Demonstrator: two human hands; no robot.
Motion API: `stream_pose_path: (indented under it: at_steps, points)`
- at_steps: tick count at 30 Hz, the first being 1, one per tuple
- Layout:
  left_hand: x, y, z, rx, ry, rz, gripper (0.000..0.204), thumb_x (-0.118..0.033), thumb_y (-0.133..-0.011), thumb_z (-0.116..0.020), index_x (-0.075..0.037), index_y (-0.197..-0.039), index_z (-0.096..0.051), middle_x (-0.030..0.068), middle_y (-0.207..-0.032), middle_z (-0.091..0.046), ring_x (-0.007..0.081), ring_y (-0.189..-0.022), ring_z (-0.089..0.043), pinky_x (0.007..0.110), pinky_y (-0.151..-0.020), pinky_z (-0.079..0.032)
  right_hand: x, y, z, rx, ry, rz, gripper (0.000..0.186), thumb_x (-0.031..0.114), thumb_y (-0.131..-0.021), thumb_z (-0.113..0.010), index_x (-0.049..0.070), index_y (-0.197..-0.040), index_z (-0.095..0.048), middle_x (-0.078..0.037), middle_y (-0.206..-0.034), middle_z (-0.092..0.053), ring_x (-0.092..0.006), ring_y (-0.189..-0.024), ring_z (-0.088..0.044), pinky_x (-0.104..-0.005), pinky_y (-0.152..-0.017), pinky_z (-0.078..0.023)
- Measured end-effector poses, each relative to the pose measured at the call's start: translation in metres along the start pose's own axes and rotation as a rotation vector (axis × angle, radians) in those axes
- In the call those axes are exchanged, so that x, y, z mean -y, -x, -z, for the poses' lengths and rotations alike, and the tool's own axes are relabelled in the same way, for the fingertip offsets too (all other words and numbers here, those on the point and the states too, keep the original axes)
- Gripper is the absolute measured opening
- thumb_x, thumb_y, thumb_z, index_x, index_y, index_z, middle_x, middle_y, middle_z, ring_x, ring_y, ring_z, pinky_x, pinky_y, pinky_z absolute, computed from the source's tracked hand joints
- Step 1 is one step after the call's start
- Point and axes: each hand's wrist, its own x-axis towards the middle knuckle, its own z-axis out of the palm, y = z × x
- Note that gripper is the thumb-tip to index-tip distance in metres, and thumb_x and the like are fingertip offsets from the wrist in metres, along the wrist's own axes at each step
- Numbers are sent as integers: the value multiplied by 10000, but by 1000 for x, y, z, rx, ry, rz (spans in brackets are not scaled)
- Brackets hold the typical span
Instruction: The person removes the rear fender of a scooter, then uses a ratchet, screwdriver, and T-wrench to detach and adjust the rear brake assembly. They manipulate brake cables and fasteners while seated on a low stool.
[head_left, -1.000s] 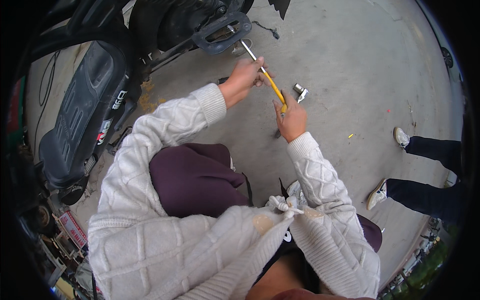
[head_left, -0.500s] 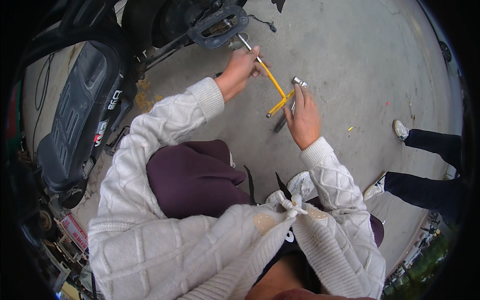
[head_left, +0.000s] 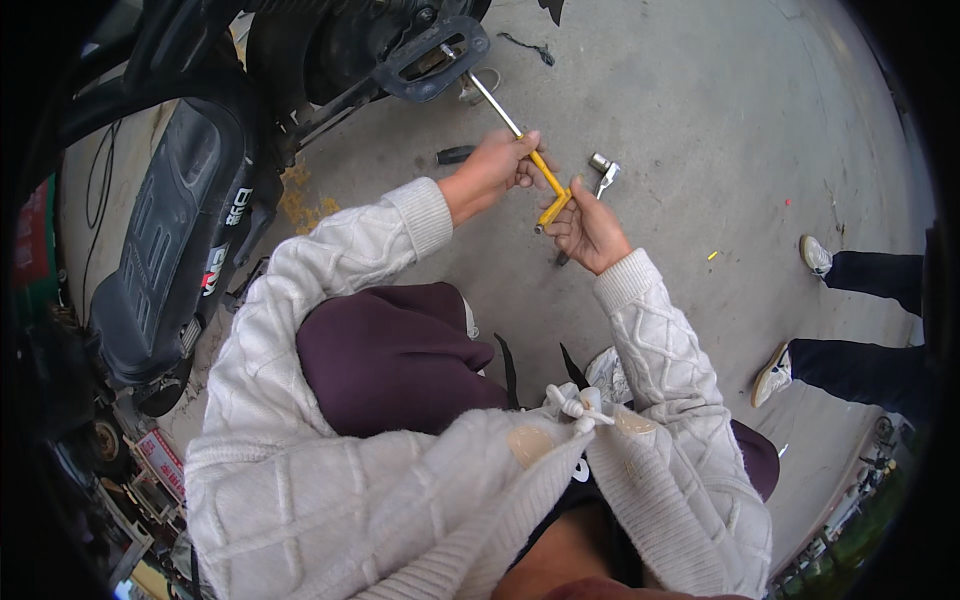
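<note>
A T-handled socket wrench with a yellow grip and a bare metal shaft slants down from the vehicle's wheel area. Its far end reaches through the opening of a black loop-shaped guard; what it meets there is hard to make out. My left hand is closed around the wrench where metal turns to yellow. Around the near end, my right hand grips the yellow crossbar and hides part of it. Just beyond my right hand, a chrome ratchet with a socket lies on the ground, its dark handle partly covered.
A black scooter-like vehicle with a ribbed footboard stands at the left. A dark handle-like piece lies behind my left wrist, and a black cord farther off. Another person's legs are at the right, near a small yellow piece.
My right hand has turned and closed on the wrench's crossbar, away from the ratchet. My left hand has slid slightly down the shaft, toward the yellow grip.
</note>
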Motion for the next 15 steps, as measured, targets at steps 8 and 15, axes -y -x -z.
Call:
stream_pose_path:
  at_steps: [8, 15]
  points:
    - [-3, 1, -7, -19, -34, -2, 320, -256, -1026, -360, 0, -966, -543, 124, -894, -652, 123, -647, -579, 237, -576, -429, -24, 14, -2, -339, 1373, 992, 419, 356, -970, -467, -24, -1141, -511, -176, -963, -642, -328, -859, -645, -363, -679, -534]
    - [-7, 3, -1, -3, 5, -9, 314, -254, -1026, -353, -3, -968, -532, 138, -903, -649, 129, -632, -574, 240, -564, -421, -26, -12, -17, 61, -301, 144, 446, 384, -977, -426, -27, -1123, -523, -171, -891, -656, -312, -817, -658, -363, -648, -530]
